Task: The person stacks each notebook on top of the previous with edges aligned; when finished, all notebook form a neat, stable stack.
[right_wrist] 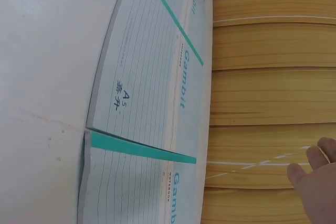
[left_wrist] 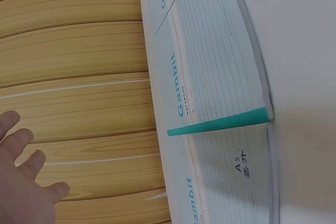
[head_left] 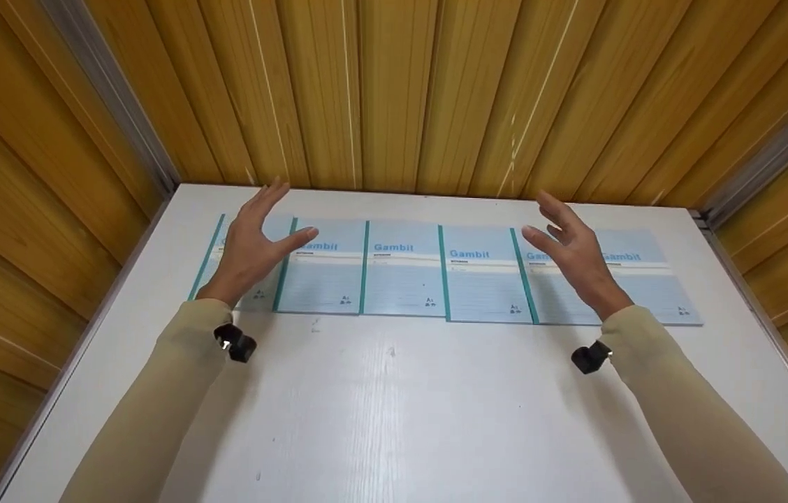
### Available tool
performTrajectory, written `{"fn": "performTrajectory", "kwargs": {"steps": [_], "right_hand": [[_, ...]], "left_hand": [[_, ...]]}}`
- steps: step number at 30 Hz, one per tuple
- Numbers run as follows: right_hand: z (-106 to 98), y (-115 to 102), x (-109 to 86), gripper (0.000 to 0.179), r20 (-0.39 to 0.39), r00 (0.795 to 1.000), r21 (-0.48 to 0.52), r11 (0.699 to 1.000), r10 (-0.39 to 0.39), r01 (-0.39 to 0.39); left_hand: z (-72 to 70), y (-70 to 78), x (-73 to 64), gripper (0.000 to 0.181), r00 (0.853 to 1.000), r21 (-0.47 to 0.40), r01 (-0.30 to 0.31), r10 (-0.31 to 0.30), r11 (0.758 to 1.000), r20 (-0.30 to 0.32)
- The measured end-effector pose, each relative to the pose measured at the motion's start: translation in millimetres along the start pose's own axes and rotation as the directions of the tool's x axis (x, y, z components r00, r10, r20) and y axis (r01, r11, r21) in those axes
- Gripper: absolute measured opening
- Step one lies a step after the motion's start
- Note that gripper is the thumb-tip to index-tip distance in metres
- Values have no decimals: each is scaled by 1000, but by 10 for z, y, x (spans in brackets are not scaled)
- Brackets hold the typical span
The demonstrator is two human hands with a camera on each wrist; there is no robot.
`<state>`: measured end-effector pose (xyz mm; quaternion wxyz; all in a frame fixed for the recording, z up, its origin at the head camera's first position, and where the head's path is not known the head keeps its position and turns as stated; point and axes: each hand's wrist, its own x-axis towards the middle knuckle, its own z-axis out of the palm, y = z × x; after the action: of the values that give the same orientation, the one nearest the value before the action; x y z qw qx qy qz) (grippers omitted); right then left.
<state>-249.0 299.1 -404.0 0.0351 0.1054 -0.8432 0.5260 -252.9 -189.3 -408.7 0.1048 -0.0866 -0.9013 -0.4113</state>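
Several light blue Gambit notebooks with green spines lie side by side in a row on the white table. My left hand point(head_left: 247, 244) is raised over the leftmost notebook point(head_left: 254, 297), fingers spread and thumb pointing right, holding nothing. Over the right end of the row hovers my right hand point(head_left: 572, 255), its fingers loosely bent and its palm facing inward, also holding nothing. It partly hides the two notebooks at that end, including the rightmost notebook point(head_left: 652, 293). Between the hands a middle notebook point(head_left: 404, 279) shows fully. In the left wrist view, a green spine point(left_wrist: 226, 123) separates two notebooks.
The white table point(head_left: 380, 405) extends in front of the row, with small marks on its surface. Behind it rises a yellow wood-patterned wall point(head_left: 394, 91), and similar panels stand on both sides. Black wrist devices point(head_left: 237, 342) sit on both sleeves.
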Motion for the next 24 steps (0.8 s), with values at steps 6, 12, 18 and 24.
{"fn": "performTrajectory", "kwargs": {"steps": [6, 12, 18, 24], "right_hand": [[123, 34, 25, 69, 25, 999, 68, 997, -28, 26], [293, 68, 51, 60, 81, 997, 45, 999, 4, -8], [452, 117, 93, 57, 98, 994, 40, 998, 37, -41], [586, 187, 112, 55, 121, 990, 11, 997, 69, -71]], "left_hand": [[141, 9, -6, 90, 999, -43, 32, -33, 999, -3], [268, -33, -38, 86, 998, -64, 53, -52, 997, 19], [376, -59, -48, 83, 998, -92, 58, -55, 994, 39], [511, -66, -58, 79, 997, -114, 50, -43, 992, 59]]}}
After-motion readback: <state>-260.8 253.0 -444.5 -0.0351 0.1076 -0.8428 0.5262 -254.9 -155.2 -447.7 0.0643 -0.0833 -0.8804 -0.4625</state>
